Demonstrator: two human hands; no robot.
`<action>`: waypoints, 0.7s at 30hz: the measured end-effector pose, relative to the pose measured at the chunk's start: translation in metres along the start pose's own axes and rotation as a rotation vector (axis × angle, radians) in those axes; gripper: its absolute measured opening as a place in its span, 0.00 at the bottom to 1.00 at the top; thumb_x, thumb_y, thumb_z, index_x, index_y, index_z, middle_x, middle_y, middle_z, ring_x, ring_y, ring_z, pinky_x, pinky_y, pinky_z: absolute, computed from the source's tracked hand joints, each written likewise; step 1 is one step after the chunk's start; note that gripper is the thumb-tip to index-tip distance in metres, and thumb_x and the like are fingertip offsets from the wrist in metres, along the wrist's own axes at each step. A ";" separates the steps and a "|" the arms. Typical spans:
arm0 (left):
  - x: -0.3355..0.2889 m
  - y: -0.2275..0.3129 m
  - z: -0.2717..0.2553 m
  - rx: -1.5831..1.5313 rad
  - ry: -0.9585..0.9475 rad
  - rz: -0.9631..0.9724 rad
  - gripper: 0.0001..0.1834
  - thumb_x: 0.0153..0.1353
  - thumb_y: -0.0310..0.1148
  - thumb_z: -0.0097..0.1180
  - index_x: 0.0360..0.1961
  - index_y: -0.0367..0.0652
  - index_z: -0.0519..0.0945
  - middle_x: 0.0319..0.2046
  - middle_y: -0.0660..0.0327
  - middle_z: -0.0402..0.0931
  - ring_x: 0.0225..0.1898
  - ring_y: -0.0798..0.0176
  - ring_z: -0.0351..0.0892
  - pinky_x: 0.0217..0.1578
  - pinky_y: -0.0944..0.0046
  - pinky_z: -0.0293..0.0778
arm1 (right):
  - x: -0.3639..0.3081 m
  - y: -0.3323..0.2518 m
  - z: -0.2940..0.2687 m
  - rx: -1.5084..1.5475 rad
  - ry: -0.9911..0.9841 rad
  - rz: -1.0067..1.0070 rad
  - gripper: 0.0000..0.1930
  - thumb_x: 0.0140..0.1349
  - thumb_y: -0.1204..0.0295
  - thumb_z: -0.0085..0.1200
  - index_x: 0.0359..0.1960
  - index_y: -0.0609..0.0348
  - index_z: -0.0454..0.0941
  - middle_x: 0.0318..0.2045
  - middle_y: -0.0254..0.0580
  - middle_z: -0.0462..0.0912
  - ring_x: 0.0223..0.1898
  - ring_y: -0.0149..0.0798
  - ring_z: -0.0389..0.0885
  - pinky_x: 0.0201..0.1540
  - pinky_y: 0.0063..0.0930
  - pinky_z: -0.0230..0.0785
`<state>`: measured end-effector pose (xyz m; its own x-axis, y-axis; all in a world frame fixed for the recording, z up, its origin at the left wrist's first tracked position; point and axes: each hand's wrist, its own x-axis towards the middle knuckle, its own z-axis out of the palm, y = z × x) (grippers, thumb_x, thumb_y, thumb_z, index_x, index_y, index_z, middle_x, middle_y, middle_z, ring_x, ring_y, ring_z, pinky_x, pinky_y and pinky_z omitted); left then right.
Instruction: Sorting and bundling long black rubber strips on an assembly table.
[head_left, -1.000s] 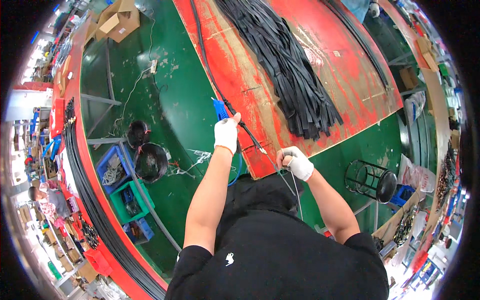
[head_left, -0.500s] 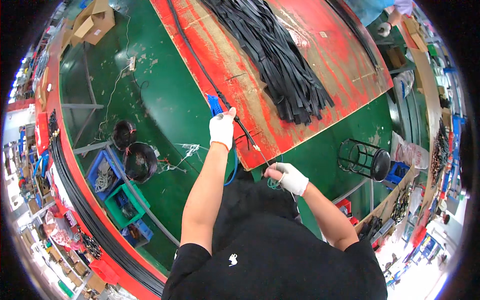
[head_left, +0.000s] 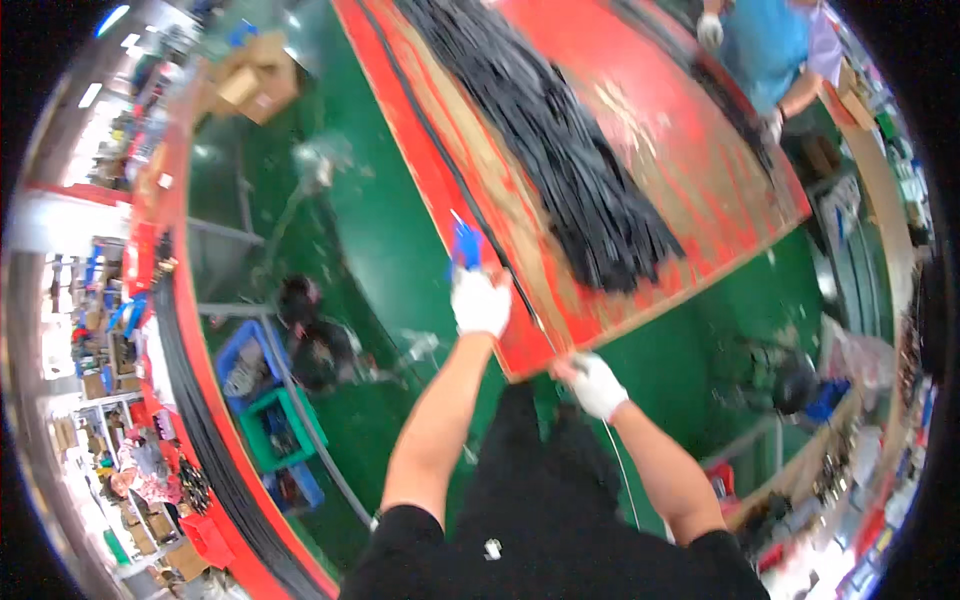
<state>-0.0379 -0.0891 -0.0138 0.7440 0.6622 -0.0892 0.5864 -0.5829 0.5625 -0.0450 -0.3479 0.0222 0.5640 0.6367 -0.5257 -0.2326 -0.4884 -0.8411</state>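
My left hand (head_left: 482, 302), in a white glove, is closed round a blue tool (head_left: 467, 245) with a thin metal tip; its exact kind is blurred. It also rests against a long black cable (head_left: 445, 155) running along the left side of the red table (head_left: 585, 315). My right hand (head_left: 598, 387), gloved with bare fingertips, pinches a thin wire (head_left: 548, 340) that leads from the cable's near end, by the table corner. A pale thin line (head_left: 622, 460) hangs below that hand.
Flat black strips (head_left: 560, 160) lie heaped on the table. At the far right a person in blue (head_left: 755, 50) has gloved hands at other black strips. Left on the floor stand a blue crate (head_left: 240, 365) and a green crate (head_left: 272, 430). A black stool (head_left: 795, 383) stands right.
The whole view has shifted, so the table and my hands appear lower and further right. Both hands keep their grips near the cable's end. The person's hands at far right have moved.
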 end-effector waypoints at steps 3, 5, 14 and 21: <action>0.007 -0.005 0.010 0.234 0.162 0.212 0.13 0.62 0.45 0.60 0.38 0.50 0.88 0.41 0.44 0.84 0.43 0.40 0.85 0.49 0.45 0.81 | 0.005 0.009 -0.001 0.042 -0.049 -0.012 0.24 0.73 0.53 0.56 0.48 0.67 0.86 0.45 0.47 0.90 0.49 0.39 0.85 0.57 0.34 0.74; 0.006 -0.004 0.011 0.211 0.037 0.176 0.12 0.61 0.44 0.61 0.40 0.55 0.90 0.42 0.47 0.85 0.44 0.42 0.86 0.49 0.47 0.82 | 0.010 0.016 0.006 0.029 -0.026 -0.023 0.21 0.74 0.55 0.56 0.46 0.66 0.85 0.40 0.42 0.89 0.44 0.35 0.83 0.51 0.33 0.74; 0.001 0.004 0.012 0.330 0.076 0.217 0.10 0.62 0.39 0.61 0.36 0.49 0.90 0.56 0.42 0.77 0.45 0.40 0.85 0.47 0.46 0.83 | 0.011 0.026 0.021 0.271 -0.002 0.022 0.19 0.74 0.57 0.57 0.44 0.64 0.86 0.31 0.31 0.82 0.33 0.28 0.75 0.38 0.27 0.69; -0.013 0.000 0.009 0.436 0.018 0.114 0.10 0.60 0.39 0.57 0.32 0.45 0.85 0.42 0.42 0.82 0.34 0.42 0.86 0.37 0.45 0.83 | 0.009 0.033 0.031 -0.021 0.093 0.008 0.32 0.71 0.47 0.58 0.54 0.71 0.82 0.52 0.60 0.86 0.55 0.48 0.83 0.61 0.39 0.72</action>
<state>-0.0451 -0.1017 -0.0198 0.8083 0.5879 -0.0307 0.5840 -0.7941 0.1686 -0.0722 -0.3396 -0.0147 0.6333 0.5754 -0.5175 -0.2210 -0.5064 -0.8335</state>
